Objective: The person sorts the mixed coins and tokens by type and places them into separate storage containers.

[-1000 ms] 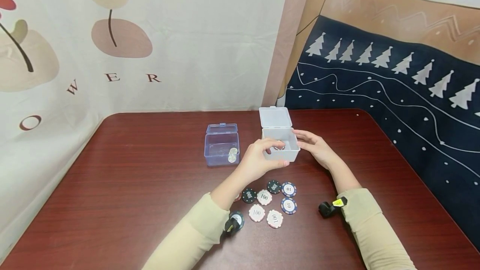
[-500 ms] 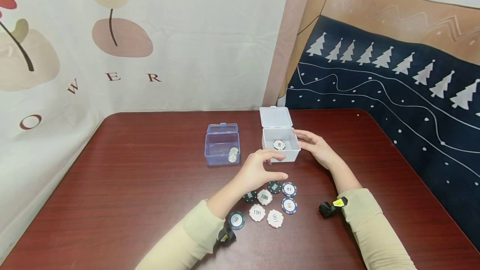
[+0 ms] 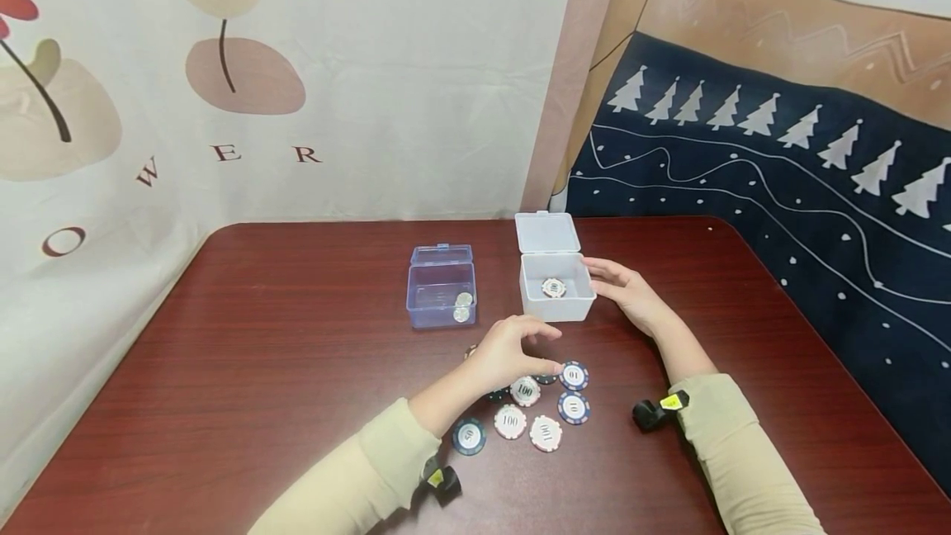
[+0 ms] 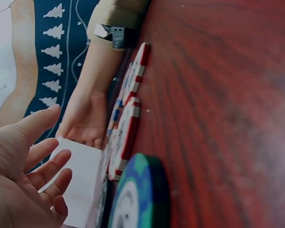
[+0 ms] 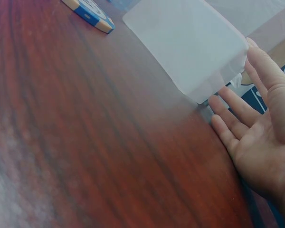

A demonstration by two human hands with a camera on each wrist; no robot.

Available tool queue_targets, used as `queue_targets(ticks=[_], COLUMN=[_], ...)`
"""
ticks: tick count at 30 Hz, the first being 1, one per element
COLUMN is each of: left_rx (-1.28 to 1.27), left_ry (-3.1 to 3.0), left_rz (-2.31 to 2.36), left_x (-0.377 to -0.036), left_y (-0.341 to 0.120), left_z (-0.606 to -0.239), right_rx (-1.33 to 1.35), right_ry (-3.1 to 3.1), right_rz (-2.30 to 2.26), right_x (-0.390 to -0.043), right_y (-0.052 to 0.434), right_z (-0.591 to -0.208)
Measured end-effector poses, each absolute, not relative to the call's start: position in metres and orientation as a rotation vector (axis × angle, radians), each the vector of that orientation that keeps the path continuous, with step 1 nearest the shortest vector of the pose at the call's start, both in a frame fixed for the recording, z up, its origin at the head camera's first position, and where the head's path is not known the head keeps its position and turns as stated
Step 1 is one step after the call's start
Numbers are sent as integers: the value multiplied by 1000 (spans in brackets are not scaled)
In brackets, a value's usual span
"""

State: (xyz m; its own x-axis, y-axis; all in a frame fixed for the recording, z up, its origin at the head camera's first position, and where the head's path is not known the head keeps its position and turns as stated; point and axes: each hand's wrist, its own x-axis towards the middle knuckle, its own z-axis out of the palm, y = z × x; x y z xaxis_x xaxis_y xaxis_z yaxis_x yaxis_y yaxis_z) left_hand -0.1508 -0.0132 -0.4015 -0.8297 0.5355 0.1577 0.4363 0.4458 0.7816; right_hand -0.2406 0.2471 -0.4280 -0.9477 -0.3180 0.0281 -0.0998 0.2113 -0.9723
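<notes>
Nearest the person, a teal chip (image 3: 469,436) lies flat on the dark red table (image 3: 260,370), just beside the left sleeve (image 3: 364,477). Just past it, under and right of the left hand (image 3: 513,349), lie the other poker chips (image 3: 546,407): two white ones marked 100 (image 3: 509,421) side by side, two blue ones (image 3: 573,407) to their right, and another white one (image 3: 525,390) partly under the fingers. A dark chip (image 3: 496,394) peeks out below the palm.

The left hand hovers over this cluster, fingers loosely spread and slightly bent, gripping nothing; the left wrist view shows the fingers (image 4: 47,171) apart and bare, with the chips edge-on beside them. Whether a fingertip touches a chip cannot be told.

Beyond the left hand stands a white box (image 3: 557,297) with its lid (image 3: 546,232) raised upright at the back. One white chip (image 3: 553,287) lies inside on the bottom. The right hand (image 3: 627,291) rests against the box's right side, fingers straight and relaxed; the right wrist view shows the open palm (image 5: 266,142) beside the wall of the box (image 5: 190,42).

Left of the white box, well apart from both hands, a blue box (image 3: 441,295) stands open with two coins (image 3: 462,306) in its near right corner.
</notes>
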Motion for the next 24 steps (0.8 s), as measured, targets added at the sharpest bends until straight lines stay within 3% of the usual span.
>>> queue_targets(ticks=[14,24], left_rx=[779,848], left_ry=[2571,2632], left_rz=[1292,1253], left_x=[-154,-153], left_y=[-17,-17], left_z=[-416,-420], right_rx=[-393,-397], right_ry=[2278,2289], right_rz=[-1829,-1830], right_x=[-241,-242], right_y=[247,247], right_z=[-428,-429])
